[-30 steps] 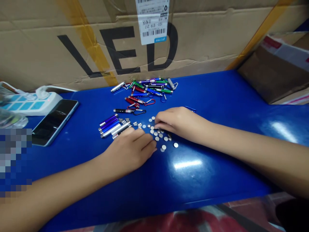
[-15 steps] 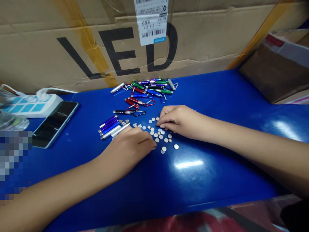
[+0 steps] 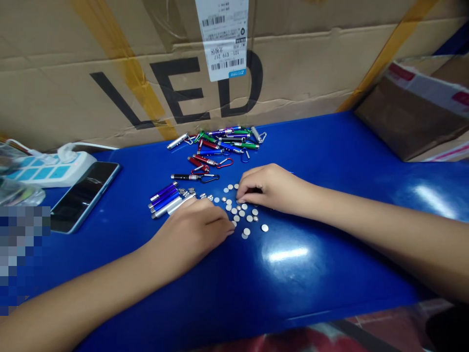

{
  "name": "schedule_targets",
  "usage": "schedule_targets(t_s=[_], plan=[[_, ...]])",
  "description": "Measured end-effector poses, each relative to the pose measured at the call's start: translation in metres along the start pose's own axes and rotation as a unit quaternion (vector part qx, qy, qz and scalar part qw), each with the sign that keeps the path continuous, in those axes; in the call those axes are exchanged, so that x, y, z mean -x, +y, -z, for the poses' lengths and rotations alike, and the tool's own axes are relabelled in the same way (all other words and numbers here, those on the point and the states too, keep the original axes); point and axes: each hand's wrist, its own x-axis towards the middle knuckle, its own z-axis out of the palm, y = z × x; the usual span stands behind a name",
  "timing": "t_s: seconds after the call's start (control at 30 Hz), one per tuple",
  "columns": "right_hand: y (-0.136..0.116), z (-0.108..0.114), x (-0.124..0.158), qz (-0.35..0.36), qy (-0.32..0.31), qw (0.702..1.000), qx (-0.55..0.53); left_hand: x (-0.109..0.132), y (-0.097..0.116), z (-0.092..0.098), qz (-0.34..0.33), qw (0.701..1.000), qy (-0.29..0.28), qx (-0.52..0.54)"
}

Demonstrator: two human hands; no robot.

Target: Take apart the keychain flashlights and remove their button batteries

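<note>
Loose silver button cells (image 3: 249, 218) lie scattered on the blue table between my two hands. My right hand (image 3: 269, 185) is pinched at the far right edge of this cluster, with a button cell (image 3: 240, 201) at its thumb and fingertips. At the near left edge, my left hand (image 3: 200, 222) has its fingers curled together, their tips beside a cell. What it holds, if anything, is hidden. Purple, blue and silver tubes (image 3: 164, 199) lie behind my left hand, beside small metal caps (image 3: 203, 196), partly covered by it.
Several coloured laser-pointer keychains (image 3: 212, 145) with carabiner clips lie toward the back. A large cardboard box (image 3: 300, 58) stands behind the table. On the left are a phone (image 3: 86, 195) and a white power strip (image 3: 73, 171); another box (image 3: 410, 112) stands right.
The view has tilted up slightly, so everything sits lower. My right thumb and index finger now arch with a wider gap behind their tips. My left hand has barely moved.
</note>
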Motion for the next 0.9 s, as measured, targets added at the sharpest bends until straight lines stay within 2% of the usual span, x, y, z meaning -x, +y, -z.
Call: schedule_targets(t_s=[0.13, 0.3, 0.4, 0.53, 0.63, 0.77, 0.9], plan=[[0.002, 0.003, 0.000, 0.014, 0.012, 1.000, 0.000, 0.001, -0.001, 0.003, -0.021, 0.999, 0.001, -0.027], [0.000, 0.030, 0.008, -0.007, 0.073, 0.996, 0.043, 0.002, -0.005, 0.011, 0.016, 1.000, -0.008, -0.007], [0.002, 0.046, 0.015, -0.015, 0.028, 0.996, 0.080, 0.001, -0.008, 0.016, 0.038, 0.999, 0.002, 0.005], [0.005, 0.045, 0.019, -0.004, -0.049, 0.995, 0.084, -0.001, -0.016, 0.022, 0.037, 0.999, 0.023, -0.021], [0.005, 0.036, 0.020, 0.002, -0.056, 0.994, 0.098, -0.004, -0.030, 0.030, 0.045, 0.997, 0.008, -0.060], [0.005, 0.031, 0.022, 0.009, -0.063, 0.991, 0.114, -0.016, -0.060, 0.041, 0.095, 0.989, -0.018, -0.111], [0.005, 0.033, 0.022, 0.001, -0.031, 0.993, 0.113, -0.031, -0.080, 0.047, 0.133, 0.983, -0.063, -0.110]])
